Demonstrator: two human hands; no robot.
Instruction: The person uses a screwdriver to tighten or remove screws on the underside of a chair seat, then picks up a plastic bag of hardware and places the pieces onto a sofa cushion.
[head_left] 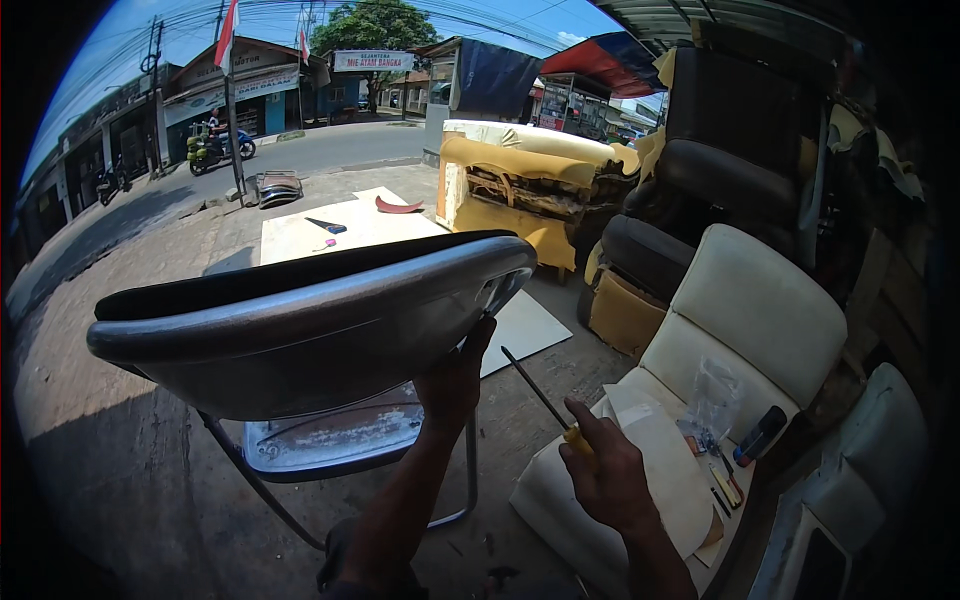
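Note:
A large curved grey panel point(300, 335), shiny with a thick rounded rim and a dark inner side, is tilted in front of me. Underneath its right end, my left hand point(452, 375) grips it; some of the fingers are hidden against its underside. A metal-framed chair with a worn, silvery seat point(335, 445) stands below the panel; whether the two touch is hidden. To the right, my right hand point(612, 468) is closed around the yellow handle of a screwdriver point(537, 388). Its long shaft points up and left toward the panel's right end, apart from it.
At right lies a cream padded seat point(755, 290) bearing a clear plastic bag point(712, 395), a dark cylinder point(762, 435) and small tools. Beyond are a stripped armchair with yellow foam point(515, 180), dark cushions point(650, 255) and a pale board point(300, 235). A motorbike rider point(215, 140) is on the street.

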